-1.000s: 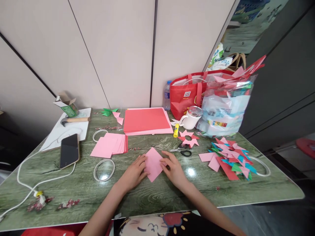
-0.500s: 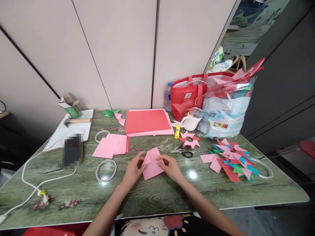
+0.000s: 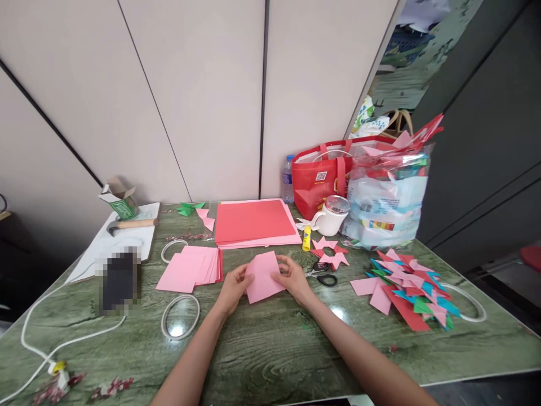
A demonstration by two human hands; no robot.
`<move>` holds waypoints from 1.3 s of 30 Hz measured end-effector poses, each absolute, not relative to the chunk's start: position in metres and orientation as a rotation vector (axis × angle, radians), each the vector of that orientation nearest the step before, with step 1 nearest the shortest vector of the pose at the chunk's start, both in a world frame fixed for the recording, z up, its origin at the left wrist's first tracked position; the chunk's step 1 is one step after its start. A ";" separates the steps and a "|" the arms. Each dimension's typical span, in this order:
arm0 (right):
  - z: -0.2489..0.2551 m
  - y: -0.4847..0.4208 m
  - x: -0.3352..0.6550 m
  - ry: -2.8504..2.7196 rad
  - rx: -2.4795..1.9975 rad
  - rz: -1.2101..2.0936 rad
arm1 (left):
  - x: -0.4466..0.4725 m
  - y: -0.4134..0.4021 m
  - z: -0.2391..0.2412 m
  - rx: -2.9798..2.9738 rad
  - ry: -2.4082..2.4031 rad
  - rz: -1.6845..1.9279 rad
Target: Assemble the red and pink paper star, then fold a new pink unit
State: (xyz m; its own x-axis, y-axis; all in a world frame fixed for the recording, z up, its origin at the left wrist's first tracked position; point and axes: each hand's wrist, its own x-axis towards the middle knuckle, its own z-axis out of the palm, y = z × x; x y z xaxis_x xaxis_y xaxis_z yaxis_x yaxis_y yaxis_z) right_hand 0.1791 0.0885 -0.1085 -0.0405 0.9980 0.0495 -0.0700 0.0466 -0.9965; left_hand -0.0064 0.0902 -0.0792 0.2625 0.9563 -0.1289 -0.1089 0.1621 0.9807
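Note:
A pink paper square [image 3: 262,276] is lifted a little off the green table [image 3: 270,349] between my hands. My left hand [image 3: 232,286] pinches its left edge. My right hand [image 3: 292,277] pinches its right edge. A fanned stack of pink squares [image 3: 190,264] lies just left of my left hand. Black-handled scissors [image 3: 324,276] lie close to my right hand, beside a pink and red paper star [image 3: 328,252].
A red paper pad [image 3: 253,221], a yellow glue stick [image 3: 306,239], a white mug [image 3: 332,216], a red bag [image 3: 321,172] and a plastic bag [image 3: 386,197] stand at the back. Folded coloured pieces [image 3: 408,285] lie right. White rings [image 3: 180,316], a phone [image 3: 118,280] and cable lie left.
The pink square lay flat as a diamond under my fingers; now both hands hold it raised and turned. The view has shifted so that things sit lower and farther out.

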 end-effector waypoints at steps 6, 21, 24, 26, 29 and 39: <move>-0.114 0.091 0.184 -1.237 -0.992 1.242 | -0.010 0.093 -0.081 0.953 0.962 0.957; -0.096 0.086 0.187 -1.391 -1.038 1.273 | -0.005 0.091 -0.077 0.893 0.912 0.883; -0.103 0.088 0.186 -1.324 -1.104 1.190 | -0.003 0.089 -0.074 0.912 0.785 0.905; -0.107 0.088 0.184 -1.285 -1.109 1.183 | -0.003 0.088 -0.071 0.922 0.683 0.939; -0.109 0.087 0.181 -1.207 -1.068 1.217 | -0.002 0.086 -0.069 0.984 0.629 0.942; -0.103 0.080 0.174 -1.151 -0.922 1.362 | -0.001 0.089 -0.083 1.080 1.063 1.006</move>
State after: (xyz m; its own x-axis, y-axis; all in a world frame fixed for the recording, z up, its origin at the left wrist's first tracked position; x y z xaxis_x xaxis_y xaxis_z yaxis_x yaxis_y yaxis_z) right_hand 0.1738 0.0799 -0.1031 -0.1227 0.9895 0.0760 -0.2399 0.0447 -0.9698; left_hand -0.0009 0.0889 -0.0829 0.1934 0.9684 -0.1574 -0.1042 0.1798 0.9782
